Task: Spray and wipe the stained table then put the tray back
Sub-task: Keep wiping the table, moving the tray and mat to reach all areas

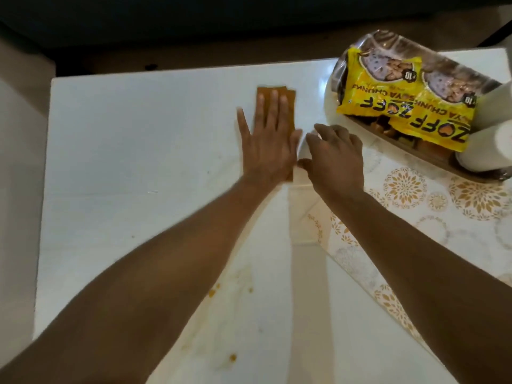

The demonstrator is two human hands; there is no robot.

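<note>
My left hand (266, 134) lies flat with straight fingers, pressing a brown folded cloth (288, 97) onto the white table (133, 139) near its far middle. Just to its right, my right hand (335, 156) has curled fingers and grips the folded-back edge of a table cover (401, 189) printed with gold flowers. Orange stains (212, 293) dot the near part of the table, with smeared yellowish marks around them. A brown tray (432, 162) sits at the far right on the cover. It holds yellow snack packets (401, 106) and two white cylinders (487, 151). No spray bottle is in view.
The cover's white underside (304, 300) is turned back in a strip down the table's middle. Beyond the table's far edge the floor is dark. The table's left edge borders a pale floor.
</note>
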